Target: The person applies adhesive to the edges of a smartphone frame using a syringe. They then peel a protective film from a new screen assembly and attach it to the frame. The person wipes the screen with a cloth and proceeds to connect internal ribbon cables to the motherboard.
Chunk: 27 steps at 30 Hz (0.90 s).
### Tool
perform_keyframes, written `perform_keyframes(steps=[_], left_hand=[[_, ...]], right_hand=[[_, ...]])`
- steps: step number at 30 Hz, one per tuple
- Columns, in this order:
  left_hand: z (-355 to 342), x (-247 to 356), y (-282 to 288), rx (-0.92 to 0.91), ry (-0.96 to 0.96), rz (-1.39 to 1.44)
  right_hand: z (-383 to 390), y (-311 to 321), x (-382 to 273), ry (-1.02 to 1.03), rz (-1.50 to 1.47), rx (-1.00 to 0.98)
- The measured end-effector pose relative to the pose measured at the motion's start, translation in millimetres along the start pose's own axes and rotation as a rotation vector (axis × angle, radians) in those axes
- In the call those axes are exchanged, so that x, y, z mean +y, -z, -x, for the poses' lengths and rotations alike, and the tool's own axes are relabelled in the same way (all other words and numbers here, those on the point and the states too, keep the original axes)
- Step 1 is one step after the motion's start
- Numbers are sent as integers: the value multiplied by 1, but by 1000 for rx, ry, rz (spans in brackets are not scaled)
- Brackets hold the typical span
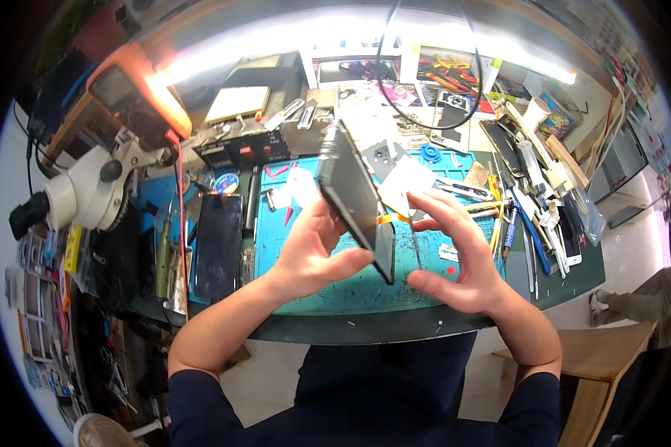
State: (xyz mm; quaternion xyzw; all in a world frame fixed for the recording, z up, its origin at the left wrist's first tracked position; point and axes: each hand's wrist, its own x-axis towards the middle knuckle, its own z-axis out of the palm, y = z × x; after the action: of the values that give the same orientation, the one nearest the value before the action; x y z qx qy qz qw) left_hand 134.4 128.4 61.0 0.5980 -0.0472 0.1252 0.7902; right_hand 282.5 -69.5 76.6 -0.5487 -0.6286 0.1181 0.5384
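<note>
By the left hand (317, 249), one dark device part (350, 197) is grasped, tilted above the blue mat (276, 242); by the right hand (462, 261), one thin panel (415, 246) is apparently pinched, though it is seen only edge-on. The two parts are already opened, but one orange strip (393, 218) seems left between them, so full separation is judged not done. On the bench (335, 328), one dark phone (218, 249) is laid; farther left, one microscope (89, 190) and one orange multimeter (130, 100) are seen.

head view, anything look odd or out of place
The tools right of the blue mat lie crossed in a heap, looking untidy. The black device in the left hand looks opened: an orange strip shows between it and the right hand.
</note>
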Motion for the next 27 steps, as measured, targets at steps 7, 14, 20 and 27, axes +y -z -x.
perform_keyframes(steps=[7, 14, 20, 27], left_hand=[[-1, -3, -6, -2, 0, 60], [-2, -9, -8, -2, -41, 87], [-3, -6, -7, -2, -27, 106], [-5, -6, -11, -30, -28, 107]], right_hand=[[-5, -7, -6, 10, 26, -13], [-5, -8, -6, -20, 53, -13], [-3, -9, -2, -41, 22, -4], [-1, -8, -4, -85, 62, -19]])
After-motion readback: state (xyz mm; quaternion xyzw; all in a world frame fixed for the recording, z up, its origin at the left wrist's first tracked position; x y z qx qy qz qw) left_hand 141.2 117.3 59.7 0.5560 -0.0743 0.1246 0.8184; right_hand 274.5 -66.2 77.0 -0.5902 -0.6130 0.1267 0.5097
